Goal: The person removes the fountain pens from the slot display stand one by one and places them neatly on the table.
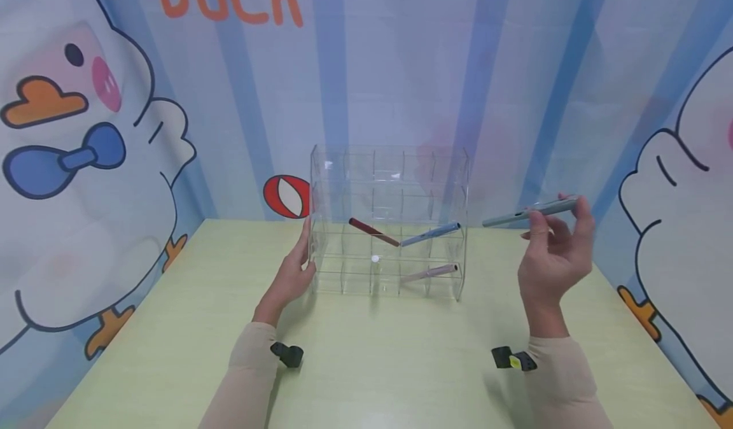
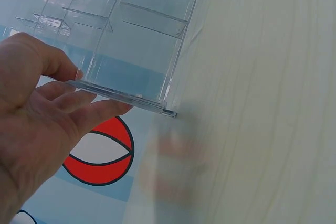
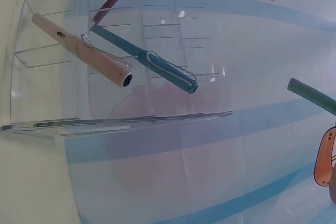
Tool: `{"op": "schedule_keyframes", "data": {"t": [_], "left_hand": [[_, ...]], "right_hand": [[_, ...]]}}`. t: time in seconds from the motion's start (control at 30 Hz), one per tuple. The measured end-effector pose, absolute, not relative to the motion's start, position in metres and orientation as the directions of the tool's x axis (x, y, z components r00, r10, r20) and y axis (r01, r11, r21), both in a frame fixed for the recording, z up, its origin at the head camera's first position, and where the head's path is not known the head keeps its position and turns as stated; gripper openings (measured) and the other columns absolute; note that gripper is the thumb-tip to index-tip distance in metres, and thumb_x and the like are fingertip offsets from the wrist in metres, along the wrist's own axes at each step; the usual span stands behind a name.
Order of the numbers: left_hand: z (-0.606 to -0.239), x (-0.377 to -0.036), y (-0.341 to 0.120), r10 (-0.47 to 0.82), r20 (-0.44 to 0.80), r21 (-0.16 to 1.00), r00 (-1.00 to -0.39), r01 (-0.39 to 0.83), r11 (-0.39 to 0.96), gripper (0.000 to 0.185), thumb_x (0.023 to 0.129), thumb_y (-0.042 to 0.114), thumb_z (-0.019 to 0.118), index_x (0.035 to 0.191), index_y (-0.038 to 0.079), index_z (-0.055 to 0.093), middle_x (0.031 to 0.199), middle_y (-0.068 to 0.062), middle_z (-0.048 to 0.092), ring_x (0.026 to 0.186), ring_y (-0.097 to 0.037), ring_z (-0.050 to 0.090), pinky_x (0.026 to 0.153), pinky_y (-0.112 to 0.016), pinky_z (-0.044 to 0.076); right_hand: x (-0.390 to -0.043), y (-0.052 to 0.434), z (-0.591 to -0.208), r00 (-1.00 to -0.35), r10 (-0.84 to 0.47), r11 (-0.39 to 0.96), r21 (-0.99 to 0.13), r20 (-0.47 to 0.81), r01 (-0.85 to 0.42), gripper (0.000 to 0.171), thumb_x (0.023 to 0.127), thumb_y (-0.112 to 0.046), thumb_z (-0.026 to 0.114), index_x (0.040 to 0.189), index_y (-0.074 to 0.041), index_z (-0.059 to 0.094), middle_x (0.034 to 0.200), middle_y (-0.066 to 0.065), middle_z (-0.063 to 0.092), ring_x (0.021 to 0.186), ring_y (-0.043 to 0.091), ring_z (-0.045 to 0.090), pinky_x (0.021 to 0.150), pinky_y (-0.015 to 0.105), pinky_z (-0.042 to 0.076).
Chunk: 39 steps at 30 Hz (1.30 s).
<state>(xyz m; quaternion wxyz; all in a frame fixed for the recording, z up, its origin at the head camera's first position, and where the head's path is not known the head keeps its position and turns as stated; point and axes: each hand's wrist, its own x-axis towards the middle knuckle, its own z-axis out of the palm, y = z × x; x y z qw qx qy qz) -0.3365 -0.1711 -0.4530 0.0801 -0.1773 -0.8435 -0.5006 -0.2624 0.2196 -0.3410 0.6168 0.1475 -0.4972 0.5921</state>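
A clear acrylic rack with rows of small compartments stands upright on the table. My left hand grips its left side wall, thumb on one face and fingers on the other in the left wrist view. Off to the right of the rack, my right hand pinches a grey-green pen in the air; only that pen's end and a bit of hand show in the right wrist view. Across the rack lie a dark red pen, a blue pen and, lower down, a pale pink pen.
Low in the rack is a small white round tip, its kind unclear. The pale yellow table reaches back to a striped cloth printed with ducks. Black wrist devices sit at both sleeves.
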Motion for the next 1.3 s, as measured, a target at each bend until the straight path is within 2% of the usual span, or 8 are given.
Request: {"op": "schedule_keyframes", "data": {"t": [0.17, 0.33, 0.47, 0.77, 1.07, 1.23, 1.3], "left_hand": [[-0.452, -0.336, -0.171, 0.216, 0.303, 0.815, -0.928, 0.37, 0.446, 0.097, 0.096, -0.01, 0.047, 0.159, 0.042, -0.005, 0.167, 0.003, 0.006, 0.151, -0.026, 0.016, 0.116, -0.051, 0.029], [-0.452, -0.335, -0.171, 0.218, 0.298, 0.818, -0.929, 0.367, 0.443, 0.099, 0.096, -0.01, 0.047, 0.157, 0.047, -0.006, 0.167, 0.002, 0.007, 0.151, -0.026, 0.016, 0.116, -0.051, 0.029], [-0.452, -0.335, -0.171, 0.221, 0.299, 0.817, -0.928, 0.368, 0.443, 0.099, 0.096, -0.01, 0.047, 0.157, 0.047, -0.006, 0.167, 0.001, 0.007, 0.15, -0.026, 0.017, 0.116, -0.051, 0.029], [-0.452, -0.335, -0.17, 0.21, 0.296, 0.814, -0.932, 0.361, 0.455, 0.098, 0.096, -0.011, 0.047, 0.16, 0.041, -0.005, 0.167, 0.0, 0.008, 0.15, -0.028, 0.018, 0.115, -0.052, 0.029], [-0.454, -0.335, -0.172, 0.227, 0.313, 0.815, -0.922, 0.383, 0.435, 0.096, 0.097, -0.008, 0.046, 0.158, 0.045, -0.007, 0.167, -0.001, 0.007, 0.15, -0.028, 0.018, 0.116, -0.051, 0.029], [-0.453, -0.335, -0.172, 0.234, 0.318, 0.812, -0.919, 0.392, 0.433, 0.095, 0.098, -0.007, 0.045, 0.158, 0.045, -0.007, 0.167, -0.002, 0.006, 0.151, -0.029, 0.016, 0.116, -0.052, 0.028], [-0.454, -0.335, -0.172, 0.235, 0.318, 0.812, -0.918, 0.392, 0.432, 0.095, 0.098, -0.007, 0.045, 0.158, 0.045, -0.007, 0.167, -0.002, 0.007, 0.151, -0.028, 0.016, 0.116, -0.052, 0.028]], "right_hand": [[-0.248, 0.22, -0.329, -0.236, 0.605, 0.174, -0.416, 0.76, -0.893, 0.057, 0.086, 0.013, 0.068, 0.139, 0.007, 0.048, 0.121, 0.025, 0.057, 0.082, 0.02, 0.069, 0.065, 0.021, 0.056], [-0.242, 0.22, -0.323, -0.243, 0.583, 0.119, -0.377, 0.775, -0.919, 0.054, 0.084, 0.018, 0.066, 0.135, 0.008, 0.05, 0.116, 0.025, 0.057, 0.084, 0.023, 0.071, 0.068, 0.023, 0.058], [-0.239, 0.221, -0.321, -0.248, 0.555, 0.098, -0.359, 0.794, -0.928, 0.052, 0.084, 0.02, 0.065, 0.133, 0.01, 0.052, 0.109, 0.024, 0.06, 0.087, 0.025, 0.073, 0.071, 0.024, 0.058], [-0.232, 0.218, -0.317, -0.237, 0.577, 0.094, -0.352, 0.782, -0.931, 0.053, 0.081, 0.021, 0.068, 0.132, 0.012, 0.054, 0.108, 0.026, 0.065, 0.079, 0.021, 0.074, 0.065, 0.022, 0.058], [-0.224, 0.216, -0.309, -0.214, 0.577, 0.067, -0.307, 0.788, -0.949, 0.05, 0.082, 0.02, 0.067, 0.13, 0.012, 0.055, 0.106, 0.026, 0.063, 0.079, 0.024, 0.073, 0.064, 0.022, 0.057], [-0.222, 0.218, -0.307, -0.239, 0.558, 0.003, -0.29, 0.795, -0.957, 0.051, 0.081, 0.02, 0.067, 0.13, 0.011, 0.055, 0.106, 0.027, 0.062, 0.079, 0.027, 0.073, 0.063, 0.024, 0.057], [-0.221, 0.218, -0.308, -0.269, 0.546, -0.013, -0.313, 0.793, -0.95, 0.053, 0.081, 0.02, 0.068, 0.131, 0.01, 0.056, 0.105, 0.026, 0.063, 0.077, 0.027, 0.073, 0.062, 0.024, 0.057]]}}
